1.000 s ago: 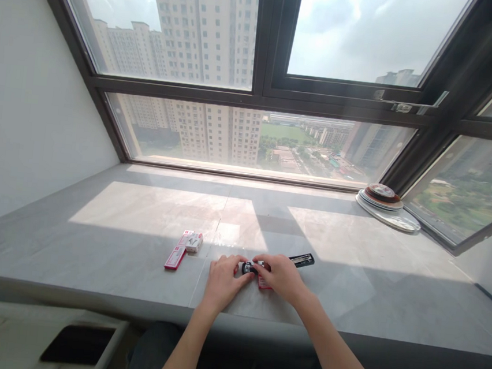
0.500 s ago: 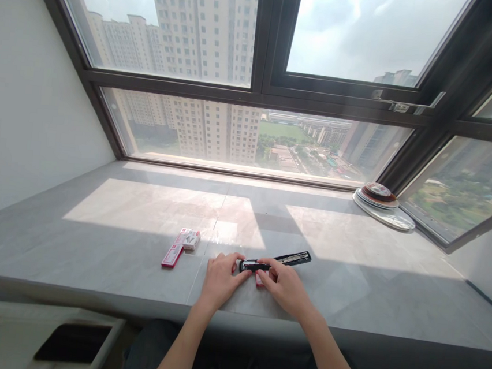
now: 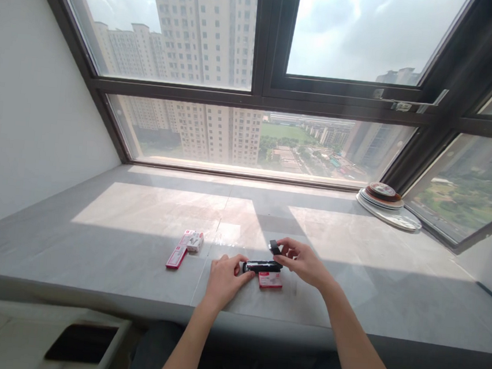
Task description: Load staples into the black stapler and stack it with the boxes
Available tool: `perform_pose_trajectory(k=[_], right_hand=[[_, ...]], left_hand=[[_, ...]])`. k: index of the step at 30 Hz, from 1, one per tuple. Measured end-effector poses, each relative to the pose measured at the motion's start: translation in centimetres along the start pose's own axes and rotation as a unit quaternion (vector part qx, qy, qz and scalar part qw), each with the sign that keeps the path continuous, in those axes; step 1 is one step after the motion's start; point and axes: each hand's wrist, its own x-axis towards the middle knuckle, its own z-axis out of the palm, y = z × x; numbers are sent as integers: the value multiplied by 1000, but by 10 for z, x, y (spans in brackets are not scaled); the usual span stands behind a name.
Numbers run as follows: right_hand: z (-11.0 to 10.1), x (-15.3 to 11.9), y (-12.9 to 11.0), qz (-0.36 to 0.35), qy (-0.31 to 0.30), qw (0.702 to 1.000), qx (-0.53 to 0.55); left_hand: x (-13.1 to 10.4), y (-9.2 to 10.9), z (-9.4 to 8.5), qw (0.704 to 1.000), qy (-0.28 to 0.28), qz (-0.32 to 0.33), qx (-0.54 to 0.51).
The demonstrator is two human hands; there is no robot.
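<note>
A black stapler [image 3: 259,266] lies on the grey stone sill, its opened top arm [image 3: 274,247] swung up at the right end. My left hand [image 3: 225,276] grips the stapler's left end between thumb and fingers. With thumb and fingertips closed, my right hand [image 3: 302,260] holds the raised top arm. Just in front of the stapler, a small pink-and-white box [image 3: 270,280] lies flat. Further left are two flat pink-and-white boxes, the nearer one [image 3: 176,257] and one behind, with a small white box [image 3: 195,241] beside them.
A stack of plates [image 3: 385,204] stands in the far right corner by the window. The sill [image 3: 104,252] ends at a front edge close to my forearms. Below it at left is a pale cabinet-like surface [image 3: 10,330] with a dark opening.
My right hand has moved up and right, lifting the stapler's top arm from lying outstretched to upright. The pink box in front is now uncovered. My left hand stays on the stapler.
</note>
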Motion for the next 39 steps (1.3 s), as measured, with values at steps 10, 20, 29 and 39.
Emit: perform_pose_trajectory(k=[10, 20, 29, 39], right_hand=[[45, 15, -13, -25, -24, 972, -234], [0, 4, 32, 102, 64, 990, -68], [32, -55, 42, 201, 57, 960, 185], [94, -31, 20, 124, 136, 977, 104]], left_hand=[[-3, -1, -3, 1000, 1, 13, 9], [-11, 55, 1, 960, -133, 246, -34], [-8, 4, -35, 988, -129, 80, -5], [-14, 29, -8, 991, -99, 77, -35]])
